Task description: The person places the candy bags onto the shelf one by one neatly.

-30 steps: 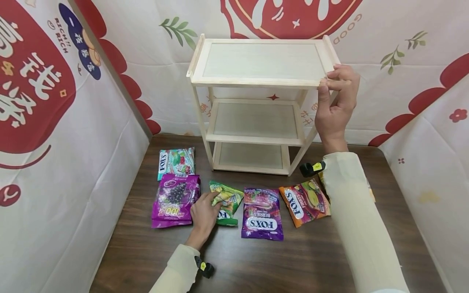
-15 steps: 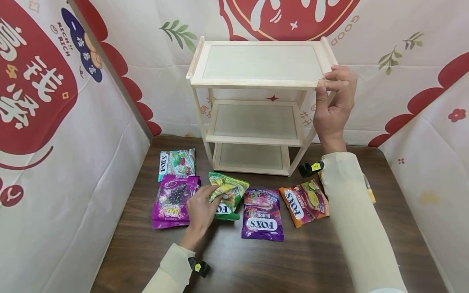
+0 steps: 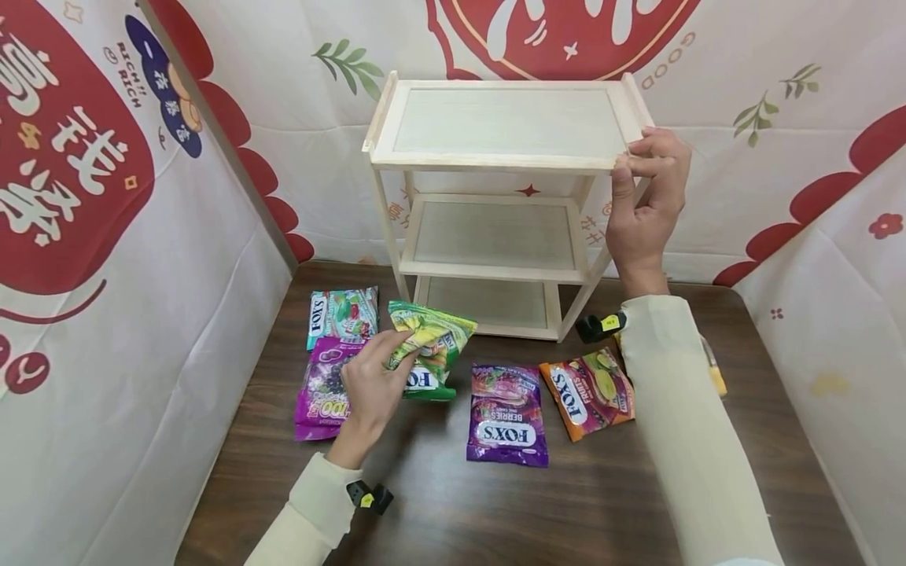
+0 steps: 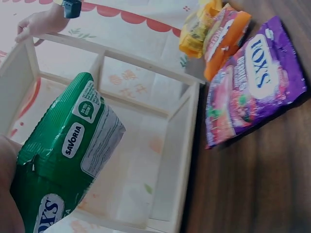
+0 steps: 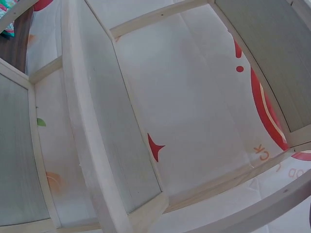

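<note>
My left hand pinches a green candy bag by its side, in front of the shelf's left leg. In the left wrist view the bag's dark green back faces the camera, tilted, with the hand at the left edge. A pale wooden three-tier shelf stands at the back of the table. The right hand grips the front right corner of its top tier, thumb at the front edge. The right wrist view is filled by the shelf's frame and tiers; that hand is out of its sight.
A purple grape bag lies partly behind the left hand, below a teal bag. A purple berries bag and an orange fruits bag lie to the right on the brown table. A yellow bag is beyond them.
The left hand has lifted the green bag off the table and brought it left and toward the shelf. The right hand has kept its grip on the shelf corner.
</note>
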The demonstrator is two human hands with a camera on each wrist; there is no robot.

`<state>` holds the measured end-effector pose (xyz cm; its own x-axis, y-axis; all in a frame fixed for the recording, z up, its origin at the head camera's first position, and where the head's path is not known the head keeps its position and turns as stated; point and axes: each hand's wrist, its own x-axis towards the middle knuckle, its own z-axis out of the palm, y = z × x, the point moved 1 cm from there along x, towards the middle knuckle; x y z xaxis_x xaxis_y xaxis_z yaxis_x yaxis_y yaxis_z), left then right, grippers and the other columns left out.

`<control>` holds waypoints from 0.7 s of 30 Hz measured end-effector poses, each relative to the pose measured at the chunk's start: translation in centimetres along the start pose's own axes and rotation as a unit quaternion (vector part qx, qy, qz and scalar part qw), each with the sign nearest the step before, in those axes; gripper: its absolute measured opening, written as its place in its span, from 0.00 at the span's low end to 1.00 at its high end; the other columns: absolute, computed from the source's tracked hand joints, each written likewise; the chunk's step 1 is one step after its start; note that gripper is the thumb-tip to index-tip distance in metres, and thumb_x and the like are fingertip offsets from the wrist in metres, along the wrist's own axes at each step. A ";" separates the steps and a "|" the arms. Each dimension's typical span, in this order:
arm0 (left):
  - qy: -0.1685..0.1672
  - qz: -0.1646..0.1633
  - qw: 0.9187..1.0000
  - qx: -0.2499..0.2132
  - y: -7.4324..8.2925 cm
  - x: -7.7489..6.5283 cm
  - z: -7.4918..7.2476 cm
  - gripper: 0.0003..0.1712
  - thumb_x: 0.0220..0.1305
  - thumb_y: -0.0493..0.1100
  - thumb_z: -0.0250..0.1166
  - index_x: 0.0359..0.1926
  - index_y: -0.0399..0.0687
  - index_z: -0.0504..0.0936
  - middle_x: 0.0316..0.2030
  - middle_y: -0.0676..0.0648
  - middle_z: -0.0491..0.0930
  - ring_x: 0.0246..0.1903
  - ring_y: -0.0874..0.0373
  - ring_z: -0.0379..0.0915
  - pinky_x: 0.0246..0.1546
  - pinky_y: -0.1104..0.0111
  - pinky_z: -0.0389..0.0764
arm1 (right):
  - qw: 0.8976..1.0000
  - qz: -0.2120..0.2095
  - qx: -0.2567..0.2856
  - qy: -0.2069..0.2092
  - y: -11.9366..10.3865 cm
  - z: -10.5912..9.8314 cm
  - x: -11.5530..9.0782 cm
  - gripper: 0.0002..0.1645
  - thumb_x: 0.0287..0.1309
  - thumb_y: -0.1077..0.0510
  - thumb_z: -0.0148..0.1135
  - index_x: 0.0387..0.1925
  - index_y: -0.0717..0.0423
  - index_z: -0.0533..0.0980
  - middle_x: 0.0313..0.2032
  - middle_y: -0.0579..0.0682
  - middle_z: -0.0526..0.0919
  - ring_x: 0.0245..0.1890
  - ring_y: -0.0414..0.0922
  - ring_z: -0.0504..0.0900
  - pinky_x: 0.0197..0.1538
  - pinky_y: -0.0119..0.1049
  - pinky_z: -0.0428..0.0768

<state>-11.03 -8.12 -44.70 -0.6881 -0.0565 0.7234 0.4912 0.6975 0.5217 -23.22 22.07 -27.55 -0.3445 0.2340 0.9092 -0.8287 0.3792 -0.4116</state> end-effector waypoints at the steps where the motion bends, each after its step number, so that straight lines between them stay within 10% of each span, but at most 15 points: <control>1: 0.002 0.001 1.000 -0.003 0.1 0.3 -0.1 0.15 0.48 0.41 0.76 0.40 0.44 0.87 0.37 0.43 0.85 0.26 0.51 0.82 0.16 0.65 0.77 | 1.000 -0.001 0.001 0.001 -0.1 0.0 0.0 0.29 0.59 0.47 0.60 0.31 0.74 0.69 0.42 0.55 0.75 0.56 0.52 0.69 0.65 0.45 0.62; 14: 0.048 0.028 0.998 -0.018 1.8 3.8 -1.5 0.16 0.48 0.40 0.76 0.40 0.43 0.87 0.36 0.44 0.83 0.19 0.54 0.76 0.10 0.66 0.69 | 1.000 0.000 0.004 0.003 -0.4 -0.2 0.1 0.22 0.58 0.53 0.60 0.30 0.74 0.69 0.41 0.53 0.75 0.56 0.53 0.69 0.65 0.44 0.63; 21: 0.078 0.036 0.995 -0.044 2.9 5.6 -2.3 0.16 0.48 0.39 0.76 0.41 0.42 0.87 0.36 0.43 0.82 0.34 0.50 0.81 0.25 0.60 0.80 | 1.000 0.003 0.007 -0.001 -0.3 -0.2 0.1 0.22 0.58 0.54 0.60 0.30 0.74 0.69 0.42 0.52 0.75 0.56 0.53 0.69 0.65 0.44 0.62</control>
<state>-12.18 -8.08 -38.10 -0.5611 -0.1245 0.8184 0.5857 0.6389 0.4987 -22.95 22.14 -27.31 -0.3508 0.2354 0.9064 -0.8328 0.3642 -0.4169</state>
